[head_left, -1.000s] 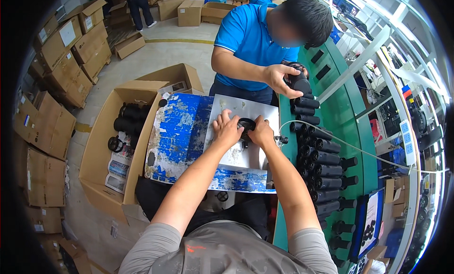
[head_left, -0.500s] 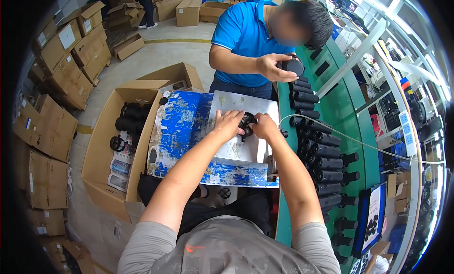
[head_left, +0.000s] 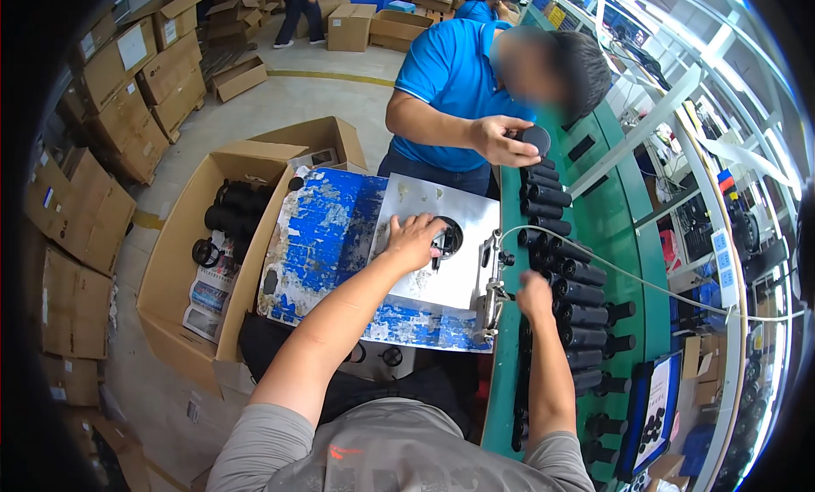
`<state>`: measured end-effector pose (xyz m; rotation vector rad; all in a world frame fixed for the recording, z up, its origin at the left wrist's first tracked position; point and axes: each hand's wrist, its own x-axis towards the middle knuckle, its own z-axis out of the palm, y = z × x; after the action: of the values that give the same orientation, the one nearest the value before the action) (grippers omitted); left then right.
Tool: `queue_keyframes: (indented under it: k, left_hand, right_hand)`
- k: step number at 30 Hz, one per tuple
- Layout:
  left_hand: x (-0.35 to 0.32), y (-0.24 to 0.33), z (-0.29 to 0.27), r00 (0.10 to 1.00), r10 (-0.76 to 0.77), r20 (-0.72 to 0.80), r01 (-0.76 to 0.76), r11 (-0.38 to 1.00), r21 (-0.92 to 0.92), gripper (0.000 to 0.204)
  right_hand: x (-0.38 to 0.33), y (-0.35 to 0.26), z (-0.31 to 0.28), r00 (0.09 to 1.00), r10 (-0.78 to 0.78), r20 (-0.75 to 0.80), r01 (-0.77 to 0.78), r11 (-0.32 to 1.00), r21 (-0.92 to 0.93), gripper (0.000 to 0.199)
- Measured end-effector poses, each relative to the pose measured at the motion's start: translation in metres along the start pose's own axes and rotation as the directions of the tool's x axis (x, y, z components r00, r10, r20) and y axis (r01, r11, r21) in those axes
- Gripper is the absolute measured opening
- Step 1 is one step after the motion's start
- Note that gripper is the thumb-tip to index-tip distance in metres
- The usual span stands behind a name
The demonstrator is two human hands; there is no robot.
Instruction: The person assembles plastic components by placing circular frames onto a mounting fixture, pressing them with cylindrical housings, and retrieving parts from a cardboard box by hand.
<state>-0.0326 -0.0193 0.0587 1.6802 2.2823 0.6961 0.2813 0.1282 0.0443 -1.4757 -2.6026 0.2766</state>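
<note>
Left hand (head_left: 413,240) is spread flat on the white plate (head_left: 450,275), fingertips touching the black round part (head_left: 445,236) that sits in the plate's hole. Right hand (head_left: 535,293) is down among the black tubes (head_left: 570,298) on the green conveyor (head_left: 647,263) just right of the table (head_left: 323,229); can't tell if it's gripping one.

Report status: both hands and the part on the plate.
Left hand resting on the round black part seated in the grey plate. Right hand off it, at the black cylinders on the green belt. Co-worker's hand holds a black disc, clear.
</note>
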Motion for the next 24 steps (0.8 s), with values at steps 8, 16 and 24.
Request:
queue_keyframes:
  k: [8,16,24]
  left_hand:
    - [0.013,-0.021,-0.012,0.969,0.23,0.091,-0.234,0.971,0.037,0.057]
    - [0.0,-0.02,0.01,0.989,-0.016,-0.148,-0.013,0.982,-0.19,0.072]
    - [-0.003,-0.016,0.002,0.995,-0.009,-0.097,-0.006,0.988,-0.157,0.064]
  right_hand:
    - [0.094,-0.171,-0.022,0.923,-0.384,-0.017,0.378,0.899,0.221,0.029]
    - [0.12,-0.172,0.005,0.708,-0.7,0.091,0.702,0.712,0.019,0.009]
    - [0.119,-0.183,0.014,0.775,-0.631,-0.015,0.631,0.773,0.069,0.008]
